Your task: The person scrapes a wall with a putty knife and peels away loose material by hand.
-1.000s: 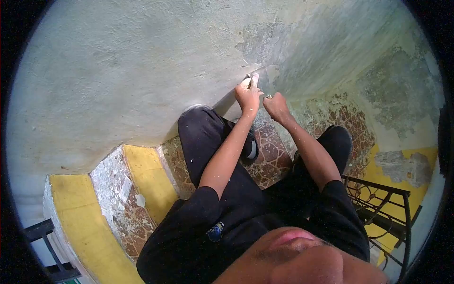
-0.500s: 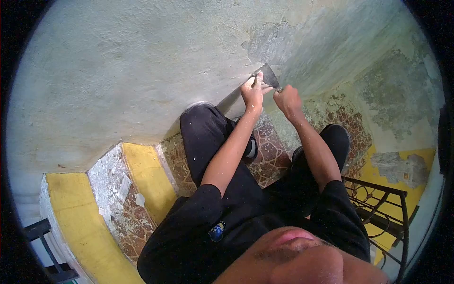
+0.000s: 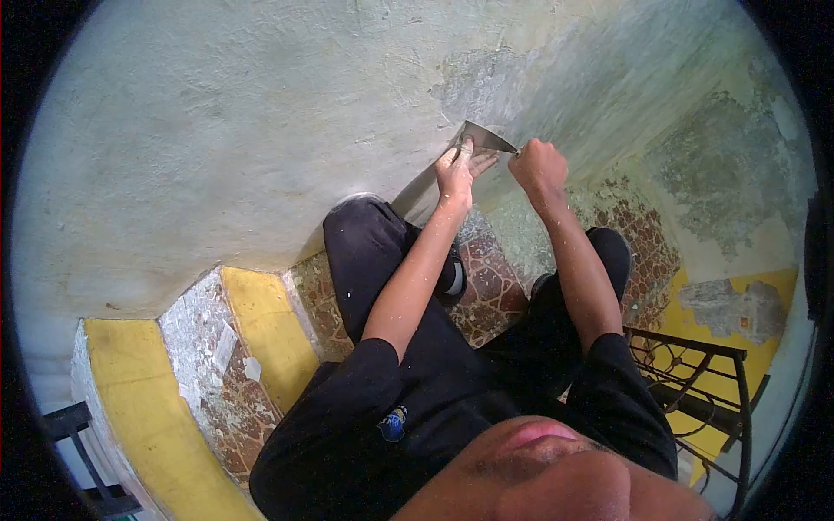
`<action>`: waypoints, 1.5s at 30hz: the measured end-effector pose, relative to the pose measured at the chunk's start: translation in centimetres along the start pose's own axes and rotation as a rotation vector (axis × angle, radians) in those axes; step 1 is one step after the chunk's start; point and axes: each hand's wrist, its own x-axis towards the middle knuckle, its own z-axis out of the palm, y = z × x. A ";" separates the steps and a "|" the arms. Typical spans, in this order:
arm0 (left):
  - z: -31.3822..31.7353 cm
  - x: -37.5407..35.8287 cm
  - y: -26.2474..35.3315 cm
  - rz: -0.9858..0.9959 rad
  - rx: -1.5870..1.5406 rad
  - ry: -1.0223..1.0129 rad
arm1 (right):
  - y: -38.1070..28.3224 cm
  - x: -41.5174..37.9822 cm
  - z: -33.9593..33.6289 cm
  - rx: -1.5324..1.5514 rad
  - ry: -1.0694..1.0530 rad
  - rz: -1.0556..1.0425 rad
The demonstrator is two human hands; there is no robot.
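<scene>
My right hand (image 3: 539, 172) is closed in a fist around the handle of a scraper (image 3: 488, 137), whose wide grey metal blade points left toward the wall (image 3: 261, 130). At the blade's wide end is my left hand (image 3: 458, 174), its thumb on the metal and its other fingers partly stretched out beneath. Pale specks of dust cling to both hands and forearms. Just above the blade, a rough grey patch (image 3: 486, 82) shows where the wall's coating is gone. The scraper's handle is mostly hidden inside my right fist.
Yellow-edged steps (image 3: 265, 304) lie at the lower left, with white flakes (image 3: 253, 369) scattered on them. Brown patterned tiles (image 3: 491, 278) lie under my bent legs. A black metal railing (image 3: 695, 347) stands at the right. Peeled patches (image 3: 730, 174) mark the wall on the far right.
The scraper has turned, its blade now lying flatter and tilting down to the right. My right hand has moved slightly right and up; my left hand has shifted slightly left, its fingers more spread.
</scene>
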 end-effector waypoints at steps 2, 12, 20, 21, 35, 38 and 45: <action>0.0 0.0 0.3 -0.014 0.007 0.013 | -0.1 -0.3 0.0 0.003 -0.044 0.000; -0.5 -0.6 0.1 -0.051 0.089 0.183 | 0.0 -2.6 3.7 0.149 -0.181 0.054; -0.3 -1.1 0.2 0.101 0.270 0.333 | -1.1 -4.1 6.7 0.420 -0.348 0.163; -0.3 -1.2 0.2 0.139 0.287 0.345 | -0.9 -4.1 8.0 0.418 -0.353 0.162; -1.1 -0.6 1.4 0.344 0.707 0.392 | -2.8 -4.8 10.1 0.908 -0.522 0.230; -0.7 -0.4 1.1 0.265 0.526 0.358 | -1.5 -3.2 10.7 0.470 -0.256 0.129; -0.1 -0.6 0.9 0.129 0.226 0.328 | -1.7 -3.2 5.0 0.334 -0.243 0.179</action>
